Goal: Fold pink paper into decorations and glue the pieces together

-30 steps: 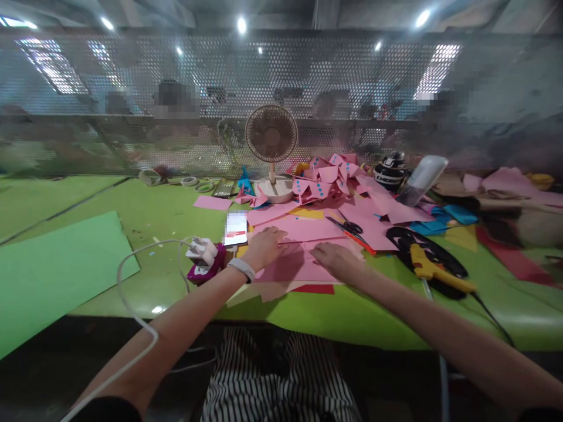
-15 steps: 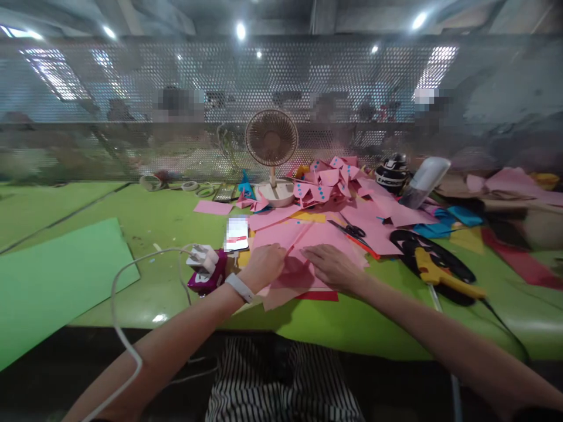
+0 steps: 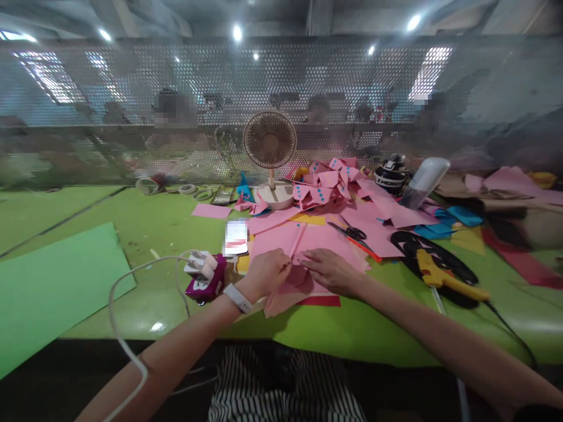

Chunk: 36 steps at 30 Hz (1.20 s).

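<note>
Both hands rest on a pink sheet (image 3: 328, 239) that lies at the near edge of the green table (image 3: 176, 217), straight in front of the person. The left hand (image 3: 264, 272) is curled, its fingertips pinched together on a raised flap of that sheet. A white wristband (image 3: 237, 297) sits on its wrist. The right hand (image 3: 331, 271) lies flat and spread, its fingers pressing the paper down just right of the left hand, so that the 2 hands almost touch. A crease runs from between them toward the far side. A red sheet (image 3: 324, 300) pokes out from under the pink one at the near edge.

Just left of the left hand, a white plug (image 3: 200, 262) lies on a magenta block (image 3: 210, 282), with a white cable (image 3: 127, 281) looping off to the near left. A phone (image 3: 236, 237) lies just beyond them. A large green sheet (image 3: 53, 287) covers the table's left end.

Right of the hands lie scissors (image 3: 352, 231) on more pink paper, and further right a yellow glue gun (image 3: 435, 275) rests on a black stand. On the far side a small fan (image 3: 270, 140) stands upright, with a heap of folded pink pieces (image 3: 329, 181) with blue dots just to its right. Rolls of tape (image 3: 147, 186) lie at the far left, against a perforated metal screen (image 3: 132, 88).
</note>
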Available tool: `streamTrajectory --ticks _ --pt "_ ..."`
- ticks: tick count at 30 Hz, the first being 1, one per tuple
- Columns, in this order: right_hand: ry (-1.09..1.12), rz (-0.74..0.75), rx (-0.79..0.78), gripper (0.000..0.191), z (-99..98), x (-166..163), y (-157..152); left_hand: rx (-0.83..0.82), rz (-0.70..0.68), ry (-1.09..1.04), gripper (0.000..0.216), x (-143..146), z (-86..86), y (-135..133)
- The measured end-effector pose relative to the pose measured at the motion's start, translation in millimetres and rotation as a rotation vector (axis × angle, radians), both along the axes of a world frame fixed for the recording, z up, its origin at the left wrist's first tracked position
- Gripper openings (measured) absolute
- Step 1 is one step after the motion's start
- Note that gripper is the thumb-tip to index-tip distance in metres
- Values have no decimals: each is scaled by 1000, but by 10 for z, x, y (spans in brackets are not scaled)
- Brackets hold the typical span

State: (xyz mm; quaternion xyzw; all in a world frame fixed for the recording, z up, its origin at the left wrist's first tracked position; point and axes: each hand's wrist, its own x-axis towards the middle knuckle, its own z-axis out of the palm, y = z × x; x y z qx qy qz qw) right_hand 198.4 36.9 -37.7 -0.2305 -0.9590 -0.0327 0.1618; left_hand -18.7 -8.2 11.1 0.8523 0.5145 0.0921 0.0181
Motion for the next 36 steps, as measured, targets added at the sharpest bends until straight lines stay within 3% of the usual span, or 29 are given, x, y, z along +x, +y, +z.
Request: streamTrajectory --ticks 5,11,16,23,28,36 --pt "20 -31 27 38 25 -1 27 5 -234 -131 30 -159 -174 258" --pt "22 -112 119 37 15 17 103 -48 -219 -71 46 -260 -430 333" --pt "7 -88 188 35 8 59 200 4 -245 42 45 -235 -429 273" --pt "-26 -90 242 29 154 69 226 34 -241 76 45 -243 -427 262" --pt "6 -70 177 28 178 31 201 40 -232 62 44 -242 -419 257" --pt "222 -113 -103 19 83 -35 275 85 -158 61 44 -104 -433 94"
